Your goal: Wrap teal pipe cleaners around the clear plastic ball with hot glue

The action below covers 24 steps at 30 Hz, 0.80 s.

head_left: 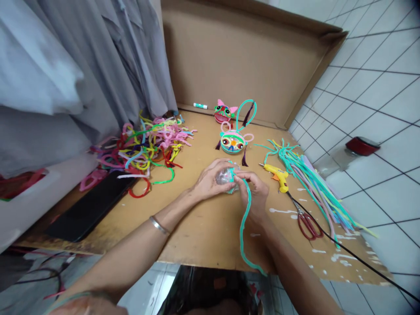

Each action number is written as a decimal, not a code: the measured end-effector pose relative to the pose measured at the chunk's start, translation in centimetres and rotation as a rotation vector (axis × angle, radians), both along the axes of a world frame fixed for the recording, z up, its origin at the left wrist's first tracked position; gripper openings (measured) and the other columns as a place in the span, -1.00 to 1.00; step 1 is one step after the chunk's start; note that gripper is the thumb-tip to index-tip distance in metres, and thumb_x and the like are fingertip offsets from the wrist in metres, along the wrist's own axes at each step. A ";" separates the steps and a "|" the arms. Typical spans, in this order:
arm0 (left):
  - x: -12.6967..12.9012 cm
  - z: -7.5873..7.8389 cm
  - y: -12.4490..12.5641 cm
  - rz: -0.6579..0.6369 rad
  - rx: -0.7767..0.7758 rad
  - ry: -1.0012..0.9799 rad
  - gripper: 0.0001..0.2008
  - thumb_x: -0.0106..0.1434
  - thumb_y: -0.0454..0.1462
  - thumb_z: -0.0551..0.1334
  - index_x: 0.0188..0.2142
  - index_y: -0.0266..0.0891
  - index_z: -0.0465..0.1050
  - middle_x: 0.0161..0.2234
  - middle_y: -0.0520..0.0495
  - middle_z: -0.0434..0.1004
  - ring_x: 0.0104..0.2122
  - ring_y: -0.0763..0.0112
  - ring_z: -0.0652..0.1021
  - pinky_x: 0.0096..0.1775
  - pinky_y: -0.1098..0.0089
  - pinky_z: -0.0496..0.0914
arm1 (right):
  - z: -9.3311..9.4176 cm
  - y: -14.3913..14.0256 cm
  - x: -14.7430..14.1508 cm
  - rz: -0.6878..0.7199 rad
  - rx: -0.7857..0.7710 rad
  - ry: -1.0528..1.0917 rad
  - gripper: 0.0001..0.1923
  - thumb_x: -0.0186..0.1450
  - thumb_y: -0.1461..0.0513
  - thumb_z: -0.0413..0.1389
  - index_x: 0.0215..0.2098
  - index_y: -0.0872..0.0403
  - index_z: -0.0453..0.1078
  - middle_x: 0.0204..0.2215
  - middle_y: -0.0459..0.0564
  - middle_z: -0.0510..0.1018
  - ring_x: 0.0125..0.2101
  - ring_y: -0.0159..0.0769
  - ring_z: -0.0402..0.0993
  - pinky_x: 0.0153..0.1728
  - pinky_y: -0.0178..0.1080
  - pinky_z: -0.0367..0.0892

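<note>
A cardboard-topped bench (203,236), spattered with white glue drips, carries the work, with a tall cardboard sheet (243,57) standing along its far edge. Near the far left corner sprawls a heap of mixed-colour pipe cleaners (147,146); along the right edge lies a bundle of mostly teal pipe cleaners (315,183). A dark flat slab (88,208) sits at the left edge. At the bench's middle, the left hand (210,179) cups a small clear ball (225,176), fingers closed round it, while the right hand (257,194) pinches a teal pipe cleaner (244,223) against the ball; its loose end trails over the near edge. Toward the far edge sit two finished lanterns (232,142), one behind the other. Right of the hands lie a yellow glue gun (278,177) and red-handled scissors (306,223). A glue stick (200,106) rests against the cardboard sheet; no writing is legible anywhere.
</note>
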State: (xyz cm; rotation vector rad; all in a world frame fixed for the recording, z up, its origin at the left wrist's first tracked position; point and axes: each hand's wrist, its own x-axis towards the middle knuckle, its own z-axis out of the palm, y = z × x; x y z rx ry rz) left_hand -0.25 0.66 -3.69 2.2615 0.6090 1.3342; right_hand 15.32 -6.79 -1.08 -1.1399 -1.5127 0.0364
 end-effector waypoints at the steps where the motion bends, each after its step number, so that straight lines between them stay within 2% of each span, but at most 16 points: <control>1: 0.0 0.0 0.0 0.002 0.000 -0.003 -0.50 0.17 -0.09 0.37 0.06 -0.20 0.41 0.11 -0.29 0.46 0.13 0.12 0.50 0.12 0.10 0.43 | 0.0 0.0 0.0 0.004 -0.018 0.021 -0.90 0.29 0.19 0.17 -0.38 -0.02 0.50 -0.37 -0.05 0.69 -0.33 -0.23 0.63 -0.25 -0.18 0.51; 10: 0.0 0.6 -0.2 -0.005 0.001 0.011 -0.53 0.17 -0.09 0.36 0.04 -0.20 0.43 0.08 -0.26 0.49 0.13 0.11 0.50 0.12 0.09 0.43 | 0.3 -0.3 -0.5 0.062 -0.156 0.319 -0.88 0.22 0.16 0.23 -0.43 0.01 0.46 -0.36 -0.06 0.68 -0.33 -0.26 0.60 -0.29 -0.20 0.50; 13: 0.0 0.6 -0.2 0.005 -0.001 0.023 -0.54 0.18 -0.07 0.35 0.02 -0.20 0.44 0.08 -0.25 0.49 0.13 0.13 0.50 0.12 0.11 0.43 | 0.2 -0.2 -0.5 0.109 -0.190 0.378 -0.87 0.22 0.15 0.24 -0.41 0.02 0.44 -0.31 -0.04 0.68 -0.27 -0.24 0.62 -0.24 -0.18 0.51; 18: 0.0 0.4 -0.2 0.013 0.013 0.020 -0.53 0.17 -0.09 0.37 0.03 -0.20 0.43 0.08 -0.25 0.49 0.13 0.13 0.50 0.12 0.12 0.42 | 0.0 -0.2 -0.5 0.127 -0.191 0.392 -0.88 0.25 0.15 0.21 -0.36 0.00 0.40 -0.22 -0.02 0.66 -0.14 -0.21 0.60 -0.10 -0.12 0.49; 24: 0.0 0.4 -0.1 -0.007 0.010 0.008 -0.52 0.16 -0.09 0.37 0.04 -0.18 0.42 0.08 -0.25 0.49 0.13 0.12 0.50 0.12 0.09 0.42 | 0.1 -0.1 -0.6 0.111 -0.205 0.360 -0.85 0.27 0.12 0.18 -0.38 0.00 0.37 -0.24 -0.03 0.65 -0.16 -0.21 0.59 -0.11 -0.11 0.47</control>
